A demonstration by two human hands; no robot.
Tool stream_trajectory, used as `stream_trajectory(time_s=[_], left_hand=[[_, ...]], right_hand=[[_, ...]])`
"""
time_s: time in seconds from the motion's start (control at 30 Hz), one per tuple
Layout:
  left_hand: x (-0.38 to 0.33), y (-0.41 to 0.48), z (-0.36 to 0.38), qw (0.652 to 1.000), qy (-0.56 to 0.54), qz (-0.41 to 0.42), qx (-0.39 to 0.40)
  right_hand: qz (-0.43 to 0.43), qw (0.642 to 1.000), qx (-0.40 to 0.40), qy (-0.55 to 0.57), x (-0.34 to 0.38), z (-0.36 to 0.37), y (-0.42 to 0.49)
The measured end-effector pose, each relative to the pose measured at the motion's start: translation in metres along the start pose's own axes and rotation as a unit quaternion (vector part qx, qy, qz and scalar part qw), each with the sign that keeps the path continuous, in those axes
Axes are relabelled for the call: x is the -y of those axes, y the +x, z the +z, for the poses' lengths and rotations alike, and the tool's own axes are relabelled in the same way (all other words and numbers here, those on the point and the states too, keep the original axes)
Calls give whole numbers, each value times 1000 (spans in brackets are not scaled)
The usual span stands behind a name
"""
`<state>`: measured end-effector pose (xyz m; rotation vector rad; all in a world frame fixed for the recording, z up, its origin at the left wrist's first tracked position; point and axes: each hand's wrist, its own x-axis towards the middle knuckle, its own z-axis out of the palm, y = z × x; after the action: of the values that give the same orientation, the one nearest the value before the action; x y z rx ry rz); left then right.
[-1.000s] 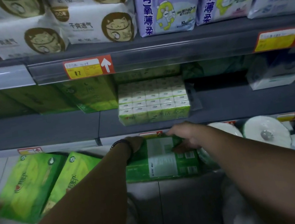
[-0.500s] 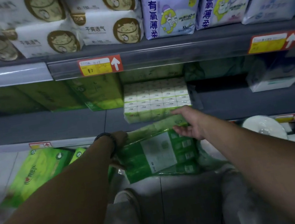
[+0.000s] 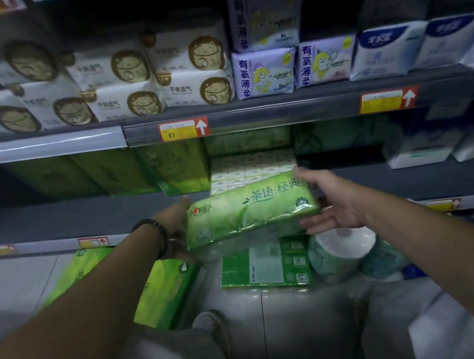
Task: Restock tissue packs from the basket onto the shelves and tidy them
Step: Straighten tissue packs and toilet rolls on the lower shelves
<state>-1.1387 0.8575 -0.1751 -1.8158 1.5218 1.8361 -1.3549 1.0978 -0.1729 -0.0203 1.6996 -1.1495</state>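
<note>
A green tissue pack with white lettering hangs tilted in front of the middle shelf, its printed face toward me. My left hand grips its left end, thumb on top and fingers underneath. My right hand holds the right end between thumb and fingers. Behind the pack, a block of small white-and-green tissue packs stands on the shelf. A second green pack lies label side up below. No basket is visible.
Tall green packs fill the middle shelf's left. Bare shelf lies right of the small packs, then white packs. Below are a wrapped paper roll and leaning green packs. The upper shelf holds white and purple packs.
Both hands lifted the green pack from the low spot up to the middle shelf's edge and turned its printed face toward me. My view tilted upward.
</note>
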Motion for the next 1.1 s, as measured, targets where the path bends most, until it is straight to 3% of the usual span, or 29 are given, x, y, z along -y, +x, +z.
stream_trajectory(time_s=[0.3,0.43,0.6,0.83,0.93,1.1], left_hand=[[-20,0,13,985,-90,136,-62],[-35,25,18,976,-139,154,-61],[-47,64,31,967,-175,174,-59],[-40,153,41,970,-192,133,-67],[-48,141,54,963,-204,163,-68],[-56,157,62,957,-196,197,-84]], right_hand=[[-135,981,-135,35,-1,-15,13],[-162,966,-191,64,-9,-6,36],[-145,966,-203,63,-3,4,72],[-125,961,-241,44,-5,8,117],[-119,967,-222,44,-3,7,139],[-140,957,-255,-1,6,4,150]])
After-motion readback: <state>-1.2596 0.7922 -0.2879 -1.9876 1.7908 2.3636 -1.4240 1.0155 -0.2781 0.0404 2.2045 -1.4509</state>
